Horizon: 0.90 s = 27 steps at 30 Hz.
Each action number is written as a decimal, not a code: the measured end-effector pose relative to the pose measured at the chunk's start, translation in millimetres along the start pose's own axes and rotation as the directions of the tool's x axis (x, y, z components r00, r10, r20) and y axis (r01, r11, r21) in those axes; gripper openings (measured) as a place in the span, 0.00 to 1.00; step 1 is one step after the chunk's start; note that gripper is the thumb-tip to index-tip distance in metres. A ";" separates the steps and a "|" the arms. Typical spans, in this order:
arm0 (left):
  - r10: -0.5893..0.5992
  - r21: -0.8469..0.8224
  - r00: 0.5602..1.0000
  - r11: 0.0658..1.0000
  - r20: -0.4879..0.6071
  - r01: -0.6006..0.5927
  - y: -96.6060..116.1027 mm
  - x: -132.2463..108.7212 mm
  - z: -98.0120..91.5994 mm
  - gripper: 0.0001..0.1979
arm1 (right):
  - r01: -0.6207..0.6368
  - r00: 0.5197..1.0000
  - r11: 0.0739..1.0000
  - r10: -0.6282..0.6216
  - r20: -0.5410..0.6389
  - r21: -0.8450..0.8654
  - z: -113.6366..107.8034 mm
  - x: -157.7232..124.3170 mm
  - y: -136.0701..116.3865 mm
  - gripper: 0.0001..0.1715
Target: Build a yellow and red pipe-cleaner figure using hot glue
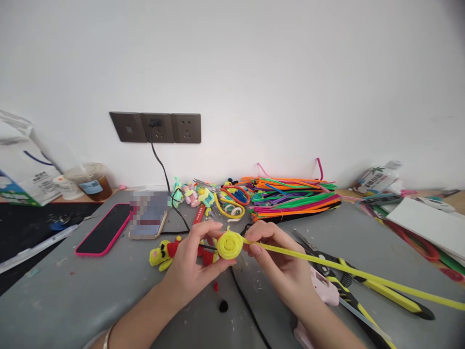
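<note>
Yellow strand (348, 269), far end off-frame

Fuzzy yellow coil (229, 245), round spiral face toward the viewer, long straight strand (345, 268) off rightward

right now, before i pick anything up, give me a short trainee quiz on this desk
1. Multiple choice: what does the left grip hold? a) glue gun; b) yellow coil; c) bottle
2. True or false: the pink-edged phone lies left of the black pom-pom.
3. Fill in: the upper black cable leads up to a ____.

Key: 1. b; 2. true; 3. socket
</note>
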<state>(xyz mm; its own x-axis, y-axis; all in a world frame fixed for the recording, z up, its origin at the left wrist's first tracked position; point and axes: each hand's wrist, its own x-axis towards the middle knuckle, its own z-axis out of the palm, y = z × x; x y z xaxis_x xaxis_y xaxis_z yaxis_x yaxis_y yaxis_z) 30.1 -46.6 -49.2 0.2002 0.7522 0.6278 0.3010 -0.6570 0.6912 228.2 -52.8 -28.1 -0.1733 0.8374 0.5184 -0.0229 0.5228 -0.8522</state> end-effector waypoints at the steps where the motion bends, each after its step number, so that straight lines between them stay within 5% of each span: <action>1: -0.010 -0.014 1.000 1.000 0.006 0.010 0.2 -0.3 0.2 0.26 | -0.003 1.000 1.000 0.003 -0.013 -0.005 -0.1 0.4 0.6 0.04; 9: -0.080 -0.139 0.989 0.985 0.122 0.097 0.6 1.5 -0.7 0.24 | -0.017 0.996 0.998 0.011 -0.085 -0.068 -1.5 2.4 2.8 0.04; 13: -0.204 -0.294 0.963 0.923 0.174 0.249 7.5 6.0 1.6 0.24 | -0.054 0.991 0.995 0.044 -0.126 -0.078 -1.6 2.0 2.2 0.03; 18: -0.419 -0.430 0.886 0.776 0.198 0.462 10.9 9.8 4.1 0.22 | -0.069 0.976 0.997 0.063 -0.210 -0.020 -0.3 4.2 1.9 0.03; 27: -0.563 -0.512 0.725 0.520 0.396 0.683 15.5 20.7 0.9 0.27 | -0.029 0.960 0.998 0.014 -0.280 -0.052 -1.3 9.1 2.5 0.08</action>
<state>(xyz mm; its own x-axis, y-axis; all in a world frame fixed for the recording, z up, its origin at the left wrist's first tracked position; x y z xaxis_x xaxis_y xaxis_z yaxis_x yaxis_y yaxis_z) 39.8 -41.2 -25.8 0.3445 0.9357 -0.0755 -0.1841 0.1462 0.9720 227.8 -43.6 -25.4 0.1087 0.8556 0.5061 0.0333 0.5057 -0.8621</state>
